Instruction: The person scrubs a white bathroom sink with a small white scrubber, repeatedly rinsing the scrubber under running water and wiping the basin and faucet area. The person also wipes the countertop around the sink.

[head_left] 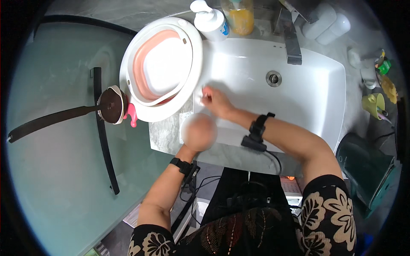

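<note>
My right hand (218,103) is over the near-left corner of the white sink (316,102). Its fingers are pinched together, with a small bit of something white at their tips that I cannot make out. Just below and to the left, my left hand (199,132) is over the sink's near-left edge and the grey stone counter (165,135). A blur covers its fingers, so their pose is hidden. Part of a flat white patterned thing (184,117) shows beside it. Both wrists wear black straps with small devices and cables.
A pink-and-white collapsible tub (139,64) sits inside a larger white basin (194,74). Behind stand a white pump bottle (211,25), a yellow-filled bottle (241,21) and the tap (293,49). A dark long-handled dipper (55,119) lies left; a dark green bin (363,166) stands right.
</note>
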Demonstrator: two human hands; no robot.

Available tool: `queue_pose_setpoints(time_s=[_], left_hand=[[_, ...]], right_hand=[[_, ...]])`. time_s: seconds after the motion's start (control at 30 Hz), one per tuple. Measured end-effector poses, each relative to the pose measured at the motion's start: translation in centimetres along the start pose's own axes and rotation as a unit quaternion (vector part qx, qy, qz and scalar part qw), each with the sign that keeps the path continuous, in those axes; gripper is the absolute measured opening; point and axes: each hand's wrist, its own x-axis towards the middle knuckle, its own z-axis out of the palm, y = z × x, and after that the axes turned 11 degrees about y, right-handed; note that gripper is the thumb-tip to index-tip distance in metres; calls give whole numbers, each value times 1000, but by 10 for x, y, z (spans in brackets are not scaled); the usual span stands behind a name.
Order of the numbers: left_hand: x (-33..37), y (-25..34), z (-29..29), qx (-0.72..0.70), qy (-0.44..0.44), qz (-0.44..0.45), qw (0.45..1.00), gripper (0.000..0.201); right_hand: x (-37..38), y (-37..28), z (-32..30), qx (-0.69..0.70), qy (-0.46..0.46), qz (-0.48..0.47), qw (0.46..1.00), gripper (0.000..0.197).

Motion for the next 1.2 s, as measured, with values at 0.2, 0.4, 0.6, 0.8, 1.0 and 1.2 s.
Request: queue_pose_setpoints(time_s=[0.2, 0.4, 0.6, 0.8, 1.0, 1.2], left_hand=[[2, -1, 1, -10, -2, 17, 1000, 8], [5, -1, -1, -17, -13, 19, 1000, 12], [4, -2, -4, -36, 99, 83, 991, 22], [-4, -3, -5, -102, 203, -71, 971, 28], [-11, -18, -17, -291, 167, -242, 910, 35], [-64, -21, -38, -153, 219, -164, 950, 39]], right_hand=[[88, -7, -14, -41, 154, -30, 987, 10], [93, 28, -6, -64, 168, 27, 983, 15], [-15, 26, 2, -51, -103, 81, 990, 18], [-62, -26, -3, -110, -196, 14, 974, 12], [-70, -13, -50, -293, -342, -230, 863, 16], [-92, 18, -103, -339, -305, -147, 878, 22]])
